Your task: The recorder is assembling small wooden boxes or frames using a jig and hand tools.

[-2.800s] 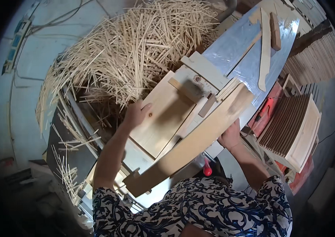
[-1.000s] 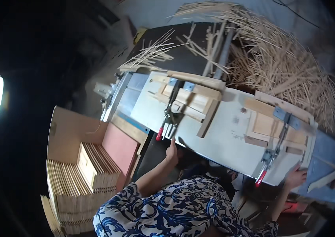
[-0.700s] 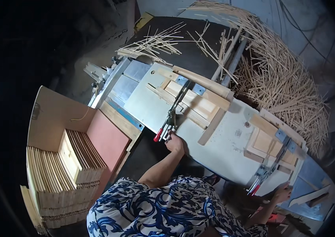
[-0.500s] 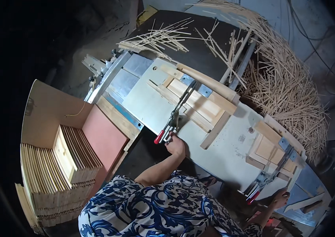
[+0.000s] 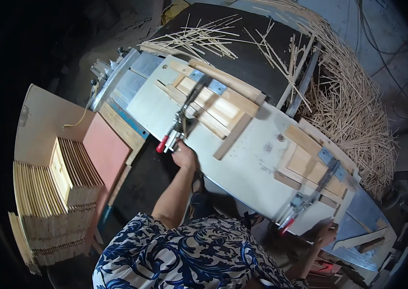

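Observation:
A white jig board (image 5: 242, 168) lies slantwise on the metal machine table. My left hand (image 5: 184, 155) is closed on its near edge, beside the red-handled toggle clamp (image 5: 180, 123); its fingertips are partly hidden. My right hand (image 5: 328, 232) grips the board's near right corner, close to a second red-handled toggle clamp (image 5: 305, 202). Under the left clamp, a pale wooden panel (image 5: 218, 108) sits between wooden stops. Another pale wooden panel (image 5: 305, 161) is held under the right clamp. Both clamps look pressed down on their panels.
Thin wooden offcut strips (image 5: 353, 101) heap up at the far right; more strips (image 5: 204, 38) lie on a dark surface behind the board. Stacked wooden panels (image 5: 40, 188) stand at the left by a pinkish board (image 5: 107, 142). A metal rail (image 5: 117, 79) crosses the table's left end.
The jig board, with its clamps and panels, has slid left over the table, and both my hands have moved with it. The whole view has also shifted somewhat.

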A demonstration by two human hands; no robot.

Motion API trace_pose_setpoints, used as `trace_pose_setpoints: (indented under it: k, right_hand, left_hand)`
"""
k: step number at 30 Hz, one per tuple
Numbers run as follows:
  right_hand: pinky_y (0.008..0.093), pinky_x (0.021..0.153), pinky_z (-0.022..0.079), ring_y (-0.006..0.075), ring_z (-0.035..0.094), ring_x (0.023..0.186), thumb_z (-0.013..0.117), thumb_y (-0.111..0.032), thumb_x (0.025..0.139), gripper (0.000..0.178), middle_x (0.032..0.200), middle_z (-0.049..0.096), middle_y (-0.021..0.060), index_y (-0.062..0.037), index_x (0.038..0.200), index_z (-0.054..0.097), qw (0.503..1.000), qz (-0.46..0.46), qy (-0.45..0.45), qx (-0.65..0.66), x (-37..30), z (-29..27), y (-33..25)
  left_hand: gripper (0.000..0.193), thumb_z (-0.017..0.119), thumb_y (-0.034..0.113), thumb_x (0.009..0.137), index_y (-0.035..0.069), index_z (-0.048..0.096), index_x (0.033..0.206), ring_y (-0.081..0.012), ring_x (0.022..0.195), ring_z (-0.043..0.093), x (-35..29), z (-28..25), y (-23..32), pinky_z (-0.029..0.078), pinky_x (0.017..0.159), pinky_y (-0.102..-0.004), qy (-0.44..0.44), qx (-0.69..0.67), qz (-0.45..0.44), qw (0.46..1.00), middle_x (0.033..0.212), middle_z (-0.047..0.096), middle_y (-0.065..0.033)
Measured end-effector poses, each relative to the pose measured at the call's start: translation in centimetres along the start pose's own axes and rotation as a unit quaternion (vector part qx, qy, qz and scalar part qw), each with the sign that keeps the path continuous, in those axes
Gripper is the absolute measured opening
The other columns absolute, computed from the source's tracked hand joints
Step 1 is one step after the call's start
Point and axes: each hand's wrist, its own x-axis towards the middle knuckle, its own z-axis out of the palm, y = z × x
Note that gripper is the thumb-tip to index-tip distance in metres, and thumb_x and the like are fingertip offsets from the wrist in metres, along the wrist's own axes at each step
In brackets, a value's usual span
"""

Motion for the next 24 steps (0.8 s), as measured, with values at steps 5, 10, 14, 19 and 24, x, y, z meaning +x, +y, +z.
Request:
trace_pose_setpoints:
  k: [5,10,14,19,24]
  right_hand:
    - [0.0529,0.092,0.047,0.0478,0.063,0.101,0.056,-0.045,0.102,0.048,0.102,0.069,0.0252,-0.0014,0.118,0.065,0.991,-0.113,-0.069,0.006,-1.0,-2.8,-1.3]
    - [0.0530,0.094,0.047,0.0484,0.057,0.110,0.056,-0.039,0.103,0.050,0.119,0.059,0.0306,0.0027,0.132,0.058,0.945,-0.265,-0.068,0.177,1.3,-0.2,2.3]
    - [0.0535,0.096,0.047,0.0481,0.054,0.115,0.054,-0.039,0.105,0.058,0.128,0.051,0.0323,0.0038,0.143,0.050,0.924,-0.305,-0.059,0.221,2.5,1.8,2.3]
    - [0.0534,0.100,0.045,0.0474,0.052,0.118,0.053,-0.039,0.106,0.059,0.131,0.049,0.0312,0.0038,0.146,0.049,0.913,-0.306,-0.117,0.244,3.3,-0.7,1.6]
    - [0.0526,0.101,0.042,0.0460,0.052,0.115,0.055,-0.031,0.106,0.053,0.128,0.052,0.0288,0.0044,0.145,0.050,0.879,-0.369,-0.069,0.295,4.5,1.3,2.5]
  left_hand:
    - [0.090,0.059,0.072,0.090,-0.015,0.071,0.110,-0.0417,0.118,0.066,2.2,-1.4,0.8,0.049,0.101,-0.0460,0.025,-0.014,0.003,1.000,0.119,0.070,-0.0316]
    - [0.096,0.060,0.073,0.088,-0.017,0.065,0.123,-0.0421,0.125,0.062,0.4,-1.2,1.2,0.048,0.107,-0.0428,0.025,-0.023,-0.014,0.999,0.132,0.064,-0.0314]
    - [0.097,0.057,0.075,0.088,-0.015,0.065,0.123,-0.0417,0.129,0.060,1.8,-0.2,0.9,0.047,0.108,-0.0428,0.060,0.021,0.000,0.998,0.133,0.063,-0.0322]
    - [0.099,0.054,0.076,0.089,-0.016,0.064,0.124,-0.0422,0.128,0.060,2.6,-0.4,-0.1,0.047,0.107,-0.0434,0.057,0.016,0.005,0.998,0.132,0.063,-0.0326]
    - [0.096,0.045,0.077,0.094,-0.013,0.065,0.122,-0.0399,0.111,0.067,-2.1,-0.3,-9.5,0.053,0.098,-0.0464,-0.065,-0.254,0.025,0.965,0.121,0.069,-0.0270]
